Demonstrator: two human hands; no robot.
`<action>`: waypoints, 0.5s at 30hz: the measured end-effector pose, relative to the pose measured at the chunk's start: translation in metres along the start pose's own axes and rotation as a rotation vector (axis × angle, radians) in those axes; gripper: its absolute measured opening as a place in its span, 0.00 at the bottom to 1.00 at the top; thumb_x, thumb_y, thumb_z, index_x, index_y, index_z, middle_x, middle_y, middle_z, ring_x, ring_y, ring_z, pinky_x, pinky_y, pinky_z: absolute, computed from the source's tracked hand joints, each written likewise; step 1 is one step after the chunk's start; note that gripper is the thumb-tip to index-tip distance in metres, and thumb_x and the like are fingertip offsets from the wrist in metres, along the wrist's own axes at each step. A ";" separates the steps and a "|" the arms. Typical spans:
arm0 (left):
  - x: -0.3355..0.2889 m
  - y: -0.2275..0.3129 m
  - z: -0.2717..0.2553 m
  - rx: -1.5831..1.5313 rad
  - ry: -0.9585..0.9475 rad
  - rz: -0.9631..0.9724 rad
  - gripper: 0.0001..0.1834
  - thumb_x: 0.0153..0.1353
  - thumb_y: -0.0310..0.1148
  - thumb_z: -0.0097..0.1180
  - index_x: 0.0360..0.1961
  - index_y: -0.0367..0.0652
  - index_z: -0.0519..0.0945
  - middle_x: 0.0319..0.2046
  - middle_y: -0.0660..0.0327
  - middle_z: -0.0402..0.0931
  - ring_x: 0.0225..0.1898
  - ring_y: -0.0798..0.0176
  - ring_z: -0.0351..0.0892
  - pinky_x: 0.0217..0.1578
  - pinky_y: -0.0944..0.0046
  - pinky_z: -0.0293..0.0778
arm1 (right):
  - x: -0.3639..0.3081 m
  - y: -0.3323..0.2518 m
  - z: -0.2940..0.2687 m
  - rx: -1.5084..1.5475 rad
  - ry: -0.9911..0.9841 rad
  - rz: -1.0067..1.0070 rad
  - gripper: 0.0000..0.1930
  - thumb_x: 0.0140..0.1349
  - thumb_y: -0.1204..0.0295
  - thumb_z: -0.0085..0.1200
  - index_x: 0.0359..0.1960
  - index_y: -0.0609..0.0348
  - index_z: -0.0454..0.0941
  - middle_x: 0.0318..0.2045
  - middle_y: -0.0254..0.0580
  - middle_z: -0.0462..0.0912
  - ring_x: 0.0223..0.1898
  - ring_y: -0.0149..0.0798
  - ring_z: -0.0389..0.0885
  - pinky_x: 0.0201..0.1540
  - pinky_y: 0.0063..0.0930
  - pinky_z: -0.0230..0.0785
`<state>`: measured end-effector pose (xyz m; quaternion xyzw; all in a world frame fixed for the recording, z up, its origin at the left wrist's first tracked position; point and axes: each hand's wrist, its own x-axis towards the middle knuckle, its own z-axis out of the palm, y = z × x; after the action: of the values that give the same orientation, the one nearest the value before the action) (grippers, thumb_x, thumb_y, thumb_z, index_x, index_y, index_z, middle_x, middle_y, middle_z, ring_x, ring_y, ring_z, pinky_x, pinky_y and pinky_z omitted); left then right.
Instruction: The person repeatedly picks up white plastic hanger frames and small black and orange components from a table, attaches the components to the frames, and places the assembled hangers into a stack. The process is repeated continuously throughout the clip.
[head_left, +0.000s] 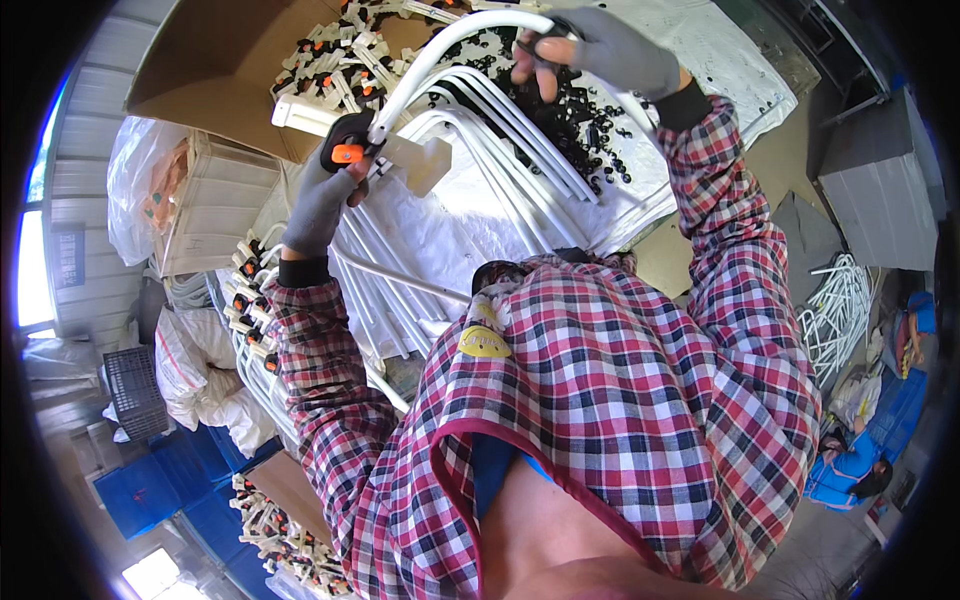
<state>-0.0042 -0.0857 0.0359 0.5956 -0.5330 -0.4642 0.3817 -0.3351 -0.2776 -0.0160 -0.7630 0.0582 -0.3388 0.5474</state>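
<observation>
My left hand point(318, 205), in a grey glove with bare fingertips, is closed around a black plastic clamp point(347, 140) with an orange lever. A cream plastic bar point(420, 165) runs through the clamp. The clamp sits at one end of a white bent tube point(425, 65), which arches up and over to the right. My right hand point(615, 55), gloved the same way, is at the far side of the bend, its fingers curled on a small black plastic part point(535, 45) against the tube. Part of the tube is hidden behind this hand.
Several bent white tubes point(500, 170) lie on the sheet-covered table, beside a heap of small black parts point(570, 120). A cardboard box point(200, 75) holds more clamps. White sacks point(200, 370) lie at left, a grey box point(880, 190) stands at right. People in blue point(845, 475) are at far right.
</observation>
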 end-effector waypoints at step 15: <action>0.056 0.012 0.050 -0.155 -0.487 -0.083 0.38 0.53 0.41 0.72 0.63 0.41 0.71 0.43 0.68 0.73 0.44 0.71 0.71 0.49 0.67 0.71 | 0.026 -0.027 0.037 -1.333 -0.035 -0.339 0.15 0.47 0.52 0.58 0.19 0.48 0.75 0.19 0.39 0.79 0.27 0.44 0.79 0.40 0.39 0.69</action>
<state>-0.0560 -0.1412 0.0254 0.4567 -0.5471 -0.6488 0.2670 -0.3011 -0.2493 0.0129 -0.9407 0.1254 -0.2993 -0.0988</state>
